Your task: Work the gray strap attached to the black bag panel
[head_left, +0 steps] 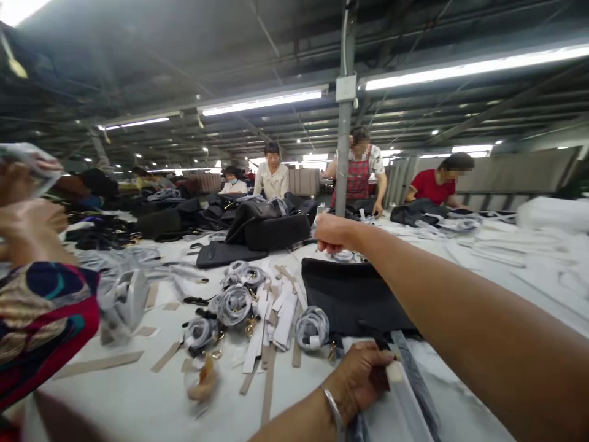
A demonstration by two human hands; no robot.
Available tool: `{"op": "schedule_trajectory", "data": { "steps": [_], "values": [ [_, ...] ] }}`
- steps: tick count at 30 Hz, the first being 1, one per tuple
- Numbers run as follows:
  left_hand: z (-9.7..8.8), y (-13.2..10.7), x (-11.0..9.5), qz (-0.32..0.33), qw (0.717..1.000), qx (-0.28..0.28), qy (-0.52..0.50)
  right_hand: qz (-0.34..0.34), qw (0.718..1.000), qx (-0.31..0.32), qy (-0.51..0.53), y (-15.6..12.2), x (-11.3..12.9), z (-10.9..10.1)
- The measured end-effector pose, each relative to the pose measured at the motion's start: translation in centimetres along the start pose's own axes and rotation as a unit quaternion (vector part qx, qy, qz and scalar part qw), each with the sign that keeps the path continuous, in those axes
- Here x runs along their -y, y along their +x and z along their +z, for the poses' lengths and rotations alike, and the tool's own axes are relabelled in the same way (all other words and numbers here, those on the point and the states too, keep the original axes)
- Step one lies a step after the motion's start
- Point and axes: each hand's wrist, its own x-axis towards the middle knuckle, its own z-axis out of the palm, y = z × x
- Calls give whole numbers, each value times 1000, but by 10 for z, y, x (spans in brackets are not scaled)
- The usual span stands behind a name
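Left hand (363, 374) near the bottom edge, bangle on the wrist, grip closed on the end of a pale strip (405, 393) that runs off toward the bottom right, a dark strap alongside it. Right hand (334, 233) stretched out across the table (138, 399), fingers curled down over a small wrapped coil (343, 256) at the far edge of the black bag panel (354, 294); looks closed on it, though the fingertips are hidden

Handling, my read: the strip looks light, flat and bendy, likely to flop if held at one end only, so pinch near the end and support along its length. The coils (234, 304) are straps wrapped in plastic film, soft and probably slippery; take them around the whole bundle. The bag panel looks limp, lies flat, and should drag rather than lift clean

Table is white, smooth and cluttered: loose paper strips (276, 307), cardboard tabs, more wrapped coils, metal clips. A neighbour's patterned sleeve (41, 319) sits close on the left, blurred. More black bags (267, 227) lie mid-table. Other people work at the far side. Factory hall, tube lights overhead, grey pillar (344, 141) behind the table
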Motion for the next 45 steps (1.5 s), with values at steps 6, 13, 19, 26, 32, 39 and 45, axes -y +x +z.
{"op": "schedule_trajectory", "data": {
  "steps": [6,13,19,26,32,39,45],
  "values": [
    [3,-4,0,-1,1000,24,14,166,982,-89,23,-15,-110,-1],
    [5,-7,-3,18,999,29,19,201,957,-173,117,-91,-211,17],
    [8,-5,1,23,999,19,45,200,953,-30,226,-168,-234,117],
    [10,-14,1,52,994,36,88,101,980,-122,117,-150,-220,142],
    [8,-11,1,63,994,24,90,117,966,-94,212,-148,-226,147],
    [8,-12,0,84,991,35,93,124,953,-68,267,-148,-217,146],
    [9,-15,-3,88,985,46,138,132,946,-81,286,-146,-213,141]
  ]
}}
